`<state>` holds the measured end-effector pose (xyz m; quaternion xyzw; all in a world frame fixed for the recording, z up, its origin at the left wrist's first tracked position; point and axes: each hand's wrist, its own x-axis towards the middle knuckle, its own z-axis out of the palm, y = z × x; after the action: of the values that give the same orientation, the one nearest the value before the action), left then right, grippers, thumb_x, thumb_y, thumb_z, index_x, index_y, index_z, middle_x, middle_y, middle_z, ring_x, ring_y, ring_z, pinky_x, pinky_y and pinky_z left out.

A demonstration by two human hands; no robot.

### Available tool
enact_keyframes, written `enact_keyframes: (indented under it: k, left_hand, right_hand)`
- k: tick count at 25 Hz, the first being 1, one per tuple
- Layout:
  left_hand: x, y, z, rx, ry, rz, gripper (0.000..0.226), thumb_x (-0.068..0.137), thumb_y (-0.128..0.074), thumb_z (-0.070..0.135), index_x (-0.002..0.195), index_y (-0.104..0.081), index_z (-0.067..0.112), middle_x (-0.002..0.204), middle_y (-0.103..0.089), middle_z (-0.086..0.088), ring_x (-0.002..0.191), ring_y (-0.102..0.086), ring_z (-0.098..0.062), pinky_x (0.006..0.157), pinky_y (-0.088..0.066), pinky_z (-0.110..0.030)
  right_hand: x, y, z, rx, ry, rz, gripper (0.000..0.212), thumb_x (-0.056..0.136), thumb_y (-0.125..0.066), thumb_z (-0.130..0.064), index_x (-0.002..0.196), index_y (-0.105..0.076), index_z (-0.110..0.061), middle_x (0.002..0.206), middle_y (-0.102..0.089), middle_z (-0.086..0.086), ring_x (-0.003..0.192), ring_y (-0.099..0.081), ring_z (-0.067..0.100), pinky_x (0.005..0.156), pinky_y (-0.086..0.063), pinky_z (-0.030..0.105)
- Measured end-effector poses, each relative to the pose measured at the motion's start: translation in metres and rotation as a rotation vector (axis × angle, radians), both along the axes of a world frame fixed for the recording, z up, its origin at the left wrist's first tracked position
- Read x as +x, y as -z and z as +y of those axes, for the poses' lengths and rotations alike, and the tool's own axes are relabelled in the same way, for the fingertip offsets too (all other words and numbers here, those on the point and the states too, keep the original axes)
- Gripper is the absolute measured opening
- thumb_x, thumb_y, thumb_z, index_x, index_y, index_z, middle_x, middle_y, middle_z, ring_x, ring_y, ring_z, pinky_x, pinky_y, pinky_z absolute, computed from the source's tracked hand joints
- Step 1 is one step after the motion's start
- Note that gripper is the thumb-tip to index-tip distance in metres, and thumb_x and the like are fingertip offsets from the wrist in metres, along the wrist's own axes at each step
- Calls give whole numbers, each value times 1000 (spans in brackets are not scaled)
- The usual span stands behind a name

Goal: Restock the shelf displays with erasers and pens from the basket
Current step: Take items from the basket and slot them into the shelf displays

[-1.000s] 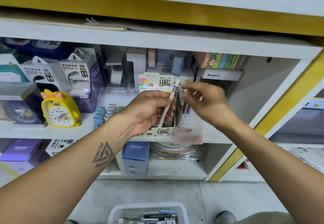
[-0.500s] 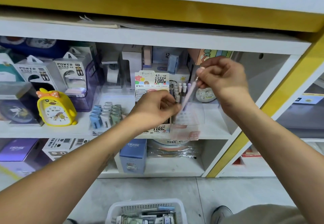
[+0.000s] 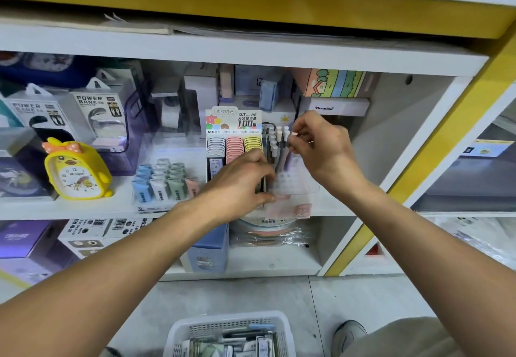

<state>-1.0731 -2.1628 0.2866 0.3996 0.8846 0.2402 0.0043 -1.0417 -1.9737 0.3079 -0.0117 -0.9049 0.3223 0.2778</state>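
Pens [image 3: 277, 138]: white-capped, upright in the clear tiered display [image 3: 290, 183] on the middle shelf [image 3: 83, 208], just right of the lead-refill box [image 3: 234, 144]. Erasers [image 3: 164, 180] sit further left in their tray, beside the yellow chick clock [image 3: 76, 169]. My left hand [image 3: 240, 180] is curled round a few dark pens at the display's front left, holding them there. My right hand [image 3: 321, 144] pinches the top of one pen between thumb and fingertips, above the right-hand slots. Step in hand, I'd say: seating pens into the rack. Next move needs that pen lined up over a free slot and lowered straight, no knocking neighbours. Basket [image 3: 178, 331] on the floor below has more stock
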Motion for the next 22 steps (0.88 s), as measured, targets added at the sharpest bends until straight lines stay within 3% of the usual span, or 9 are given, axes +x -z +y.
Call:
enact_keyframes:
  k: [3,8,10,13,16,18,20,22]
  left_hand:
    - [0,1,3,-1,4,4,29,80,-77,38,100,-66,20,106,-47,6,100,-50,-13,87,-45,-35]
    - [-3,1,6,22,-6,6,25,80,-78,35,96,-65,20,102,-46,6,96,-50,-14,86,-46,-37]
    - [-3,3,6,31,-5,-2,25,80,-78,35,96,-66,20,102,-46,7,95,-50,-14,86,-47,-37]
    - [-2,4,7,47,0,5,25,80,-78,34,96,-66,19,102,-46,8,95,-50,-14,86,-47,-36]
    - [-1,4,6,53,-2,22,33,78,-79,39,100,-62,20,101,-44,10,94,-50,-13,79,-45,-32]
    - [6,1,0,59,-24,49,40,78,-78,41,104,-53,23,101,-45,10,90,-49,-12,72,-42,-31]
    - [18,0,-10,66,-28,82,34,79,-75,36,94,-48,22,94,-50,7,82,-50,-15,65,-39,-32]
    - [34,10,-26,-52,16,53,23,78,-71,30,83,-51,20,80,-55,5,74,-54,-19,59,-39,-31]
  right_hand:
    - [-2,0,-3,7,-14,-22,21,92,-68,-17,88,-52,-30,68,-66,-12,67,-67,-3,66,-59,37]
    - [-6,1,-3,41,-56,-78,18,93,-64,-12,89,-56,-26,73,-67,-6,71,-67,12,67,-58,41]
    - [-7,5,-4,100,-41,-118,11,96,-61,-12,100,-65,-21,85,-71,1,82,-69,21,75,-57,38]
    - [-9,5,-4,224,1,-176,31,98,-53,-9,124,-68,-17,107,-73,9,99,-67,28,88,-53,34]
    - [-1,0,-5,174,41,-145,39,98,-50,-9,133,-61,-20,101,-72,6,90,-67,25,86,-55,39]
    - [13,-7,-16,95,23,-86,34,96,-52,-9,126,-63,-19,91,-71,3,81,-67,22,79,-56,42]
    - [31,-18,-34,55,-53,-58,25,90,-54,-8,107,-67,-19,80,-71,0,73,-68,18,72,-57,38]
    - [51,-21,-51,118,-152,-114,20,80,-53,-10,87,-68,-22,68,-67,-7,64,-66,8,65,-55,31]
